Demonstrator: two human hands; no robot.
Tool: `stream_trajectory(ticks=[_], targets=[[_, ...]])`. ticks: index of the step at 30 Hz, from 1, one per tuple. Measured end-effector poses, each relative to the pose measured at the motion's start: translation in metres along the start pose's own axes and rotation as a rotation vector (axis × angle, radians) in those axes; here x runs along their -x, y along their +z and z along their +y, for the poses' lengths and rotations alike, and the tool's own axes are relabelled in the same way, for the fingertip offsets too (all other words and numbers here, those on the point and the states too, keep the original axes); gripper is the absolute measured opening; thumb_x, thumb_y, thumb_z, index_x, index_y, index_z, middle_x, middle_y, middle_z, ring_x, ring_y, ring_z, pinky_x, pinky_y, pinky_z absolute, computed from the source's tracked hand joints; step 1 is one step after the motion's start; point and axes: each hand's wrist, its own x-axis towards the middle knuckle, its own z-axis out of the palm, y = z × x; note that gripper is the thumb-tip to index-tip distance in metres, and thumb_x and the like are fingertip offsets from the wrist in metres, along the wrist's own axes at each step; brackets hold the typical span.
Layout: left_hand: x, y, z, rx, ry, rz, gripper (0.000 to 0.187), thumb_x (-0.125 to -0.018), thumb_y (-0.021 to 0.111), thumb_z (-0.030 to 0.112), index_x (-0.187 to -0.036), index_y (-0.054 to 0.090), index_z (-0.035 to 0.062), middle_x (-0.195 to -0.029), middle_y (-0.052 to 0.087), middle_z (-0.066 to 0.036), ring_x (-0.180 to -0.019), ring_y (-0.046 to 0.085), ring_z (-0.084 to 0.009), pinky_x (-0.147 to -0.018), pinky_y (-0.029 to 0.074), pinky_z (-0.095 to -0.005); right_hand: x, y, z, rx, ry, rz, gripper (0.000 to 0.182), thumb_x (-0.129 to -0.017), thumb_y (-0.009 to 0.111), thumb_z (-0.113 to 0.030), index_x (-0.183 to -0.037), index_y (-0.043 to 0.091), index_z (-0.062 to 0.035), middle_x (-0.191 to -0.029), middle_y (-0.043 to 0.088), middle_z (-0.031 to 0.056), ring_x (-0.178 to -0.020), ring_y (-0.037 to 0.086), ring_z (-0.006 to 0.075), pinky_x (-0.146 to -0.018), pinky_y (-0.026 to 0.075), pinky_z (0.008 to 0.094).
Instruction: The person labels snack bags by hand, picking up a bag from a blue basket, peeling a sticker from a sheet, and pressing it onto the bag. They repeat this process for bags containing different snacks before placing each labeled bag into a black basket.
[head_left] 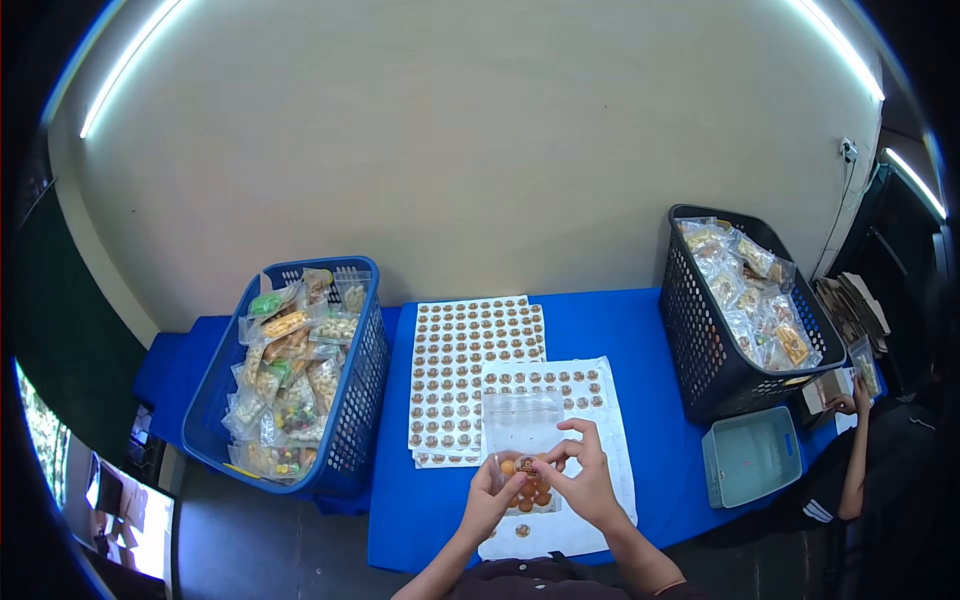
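A clear plastic pouch (525, 407) of round orange-brown snacks (540, 498) lies over the sticker sheets in front of me. My left hand (487, 506) grips the pouch at its left side, thumb on the front. My right hand (588, 486) pinches a round brown sticker (525, 466) between thumb and finger, at the pouch's front above the snacks. Beneath is a white sheet (610, 450) with rows of the same stickers at its top and a single one near its bottom. More sticker sheets (465, 380) are stacked behind and to the left.
On the left stands a blue basket (372, 365) full of bagged snacks; on the right, a black basket (690, 350) holds more. A pale green bin (750, 497) sits before it on the blue tablecloth (400, 530). Another person (850, 480) handles a bag at far right.
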Motion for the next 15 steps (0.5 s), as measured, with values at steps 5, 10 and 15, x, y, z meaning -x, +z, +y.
stream_trajectory(ticks=[5, 10, 15], targets=[[-0.0013, -0.0007, -0.0040, -0.010, -0.010, 0.022, 0.027, -0.084, 0.054, 0.009, -0.107, 0.045, -0.0008, -0.099, 0.055, -0.009, -0.089, 0.055, -0.0122, -0.076, 0.045, -0.0243, 0.0013, 0.0020, 0.0006, 0.035, -0.014, 0.027, 0.045, -0.071, 0.065, -0.003, -0.106, 0.036, -0.0007, -0.065, 0.058, 0.0044, -0.061, 0.049, 0.0072, -0.059, 0.039, 0.0204], [-0.0015, -0.0009, -0.0056, -0.035, -0.012, 0.043, 0.025, -0.085, 0.053, 0.011, -0.105, 0.046, -0.0011, -0.098, 0.056, -0.008, -0.088, 0.054, -0.0109, -0.076, 0.044, -0.0233, 0.0022, 0.0022, -0.0006, 0.094, -0.004, 0.047, 0.044, -0.070, 0.066, -0.007, -0.105, 0.039, -0.0025, -0.065, 0.058, 0.0027, -0.062, 0.047, 0.0087, -0.066, 0.037, 0.0250], [-0.0031, -0.0005, -0.0091, -0.041, 0.005, 0.081, 0.023, -0.086, 0.052, 0.011, -0.105, 0.047, -0.0015, -0.097, 0.056, -0.008, -0.087, 0.054, -0.0103, -0.076, 0.044, -0.0228, 0.0046, 0.0080, -0.0033, 0.372, -0.102, 0.150, 0.043, -0.068, 0.068, -0.012, -0.103, 0.043, -0.0059, -0.065, 0.059, -0.0011, -0.067, 0.041, 0.0123, -0.074, 0.030, 0.0311]])
